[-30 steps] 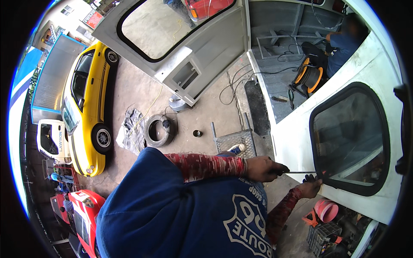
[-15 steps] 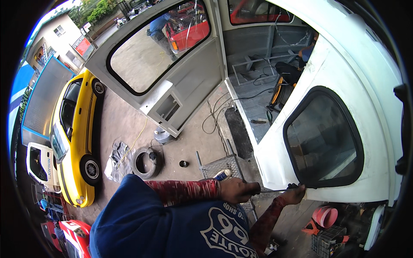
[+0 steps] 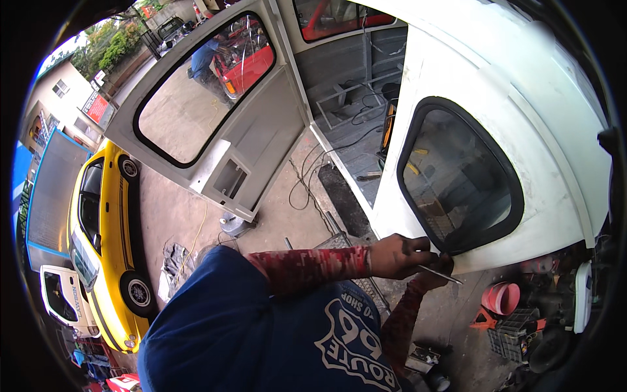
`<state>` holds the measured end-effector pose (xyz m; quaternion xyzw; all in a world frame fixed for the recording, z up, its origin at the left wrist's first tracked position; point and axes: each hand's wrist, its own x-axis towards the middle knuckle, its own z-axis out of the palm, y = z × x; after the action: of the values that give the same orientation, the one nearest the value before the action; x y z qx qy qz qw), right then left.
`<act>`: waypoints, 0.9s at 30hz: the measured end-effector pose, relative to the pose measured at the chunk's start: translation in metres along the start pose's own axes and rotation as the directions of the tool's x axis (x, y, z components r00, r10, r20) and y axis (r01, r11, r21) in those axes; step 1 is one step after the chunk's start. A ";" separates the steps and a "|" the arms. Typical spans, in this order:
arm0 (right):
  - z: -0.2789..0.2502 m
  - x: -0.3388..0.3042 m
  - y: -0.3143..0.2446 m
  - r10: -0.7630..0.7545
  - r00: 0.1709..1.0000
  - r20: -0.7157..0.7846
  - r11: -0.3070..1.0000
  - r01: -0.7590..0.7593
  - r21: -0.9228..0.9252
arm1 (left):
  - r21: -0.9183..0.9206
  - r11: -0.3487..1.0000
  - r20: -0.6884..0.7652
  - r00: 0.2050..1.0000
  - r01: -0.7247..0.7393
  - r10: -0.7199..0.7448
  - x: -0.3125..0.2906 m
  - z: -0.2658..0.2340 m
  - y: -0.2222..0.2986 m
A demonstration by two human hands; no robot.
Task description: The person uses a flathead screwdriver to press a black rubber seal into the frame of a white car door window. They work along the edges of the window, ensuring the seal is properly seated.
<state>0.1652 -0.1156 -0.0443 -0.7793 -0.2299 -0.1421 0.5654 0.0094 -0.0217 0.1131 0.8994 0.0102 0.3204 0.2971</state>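
My left hand is closed around a screwdriver-like tool with a thin metal shaft. Its handle is hidden in the fingers, and the tip points right and slightly down, clear of the white panel. Close behind the shaft, my right hand is bent up against the lower corner of a window. Its fingers are partly hidden, so what they grip cannot be made out. A thick black rubber seal frames this window in the white vehicle body.
An open door stands ahead on the left, beside cables on the floor. A metal mesh step is below my left arm. At lower right lie a red bucket and a black crate. A person bends over a red car.
My hands have come together and risen toward the window's lower corner. The tool's shaft, which spanned from left hand to right hand, now sticks out past them. The view has shifted right.
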 end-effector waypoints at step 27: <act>0.023 -0.010 -0.033 0.564 0.825 -0.002 0.698 -0.476 0.536 | -0.028 0.991 0.019 0.991 0.132 -0.131 0.031 0.043 -0.034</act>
<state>0.1382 -0.0876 -0.0295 -0.6179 0.0192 0.0261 0.7856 0.0650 -0.0095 0.0856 0.8951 0.0622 0.2926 0.3307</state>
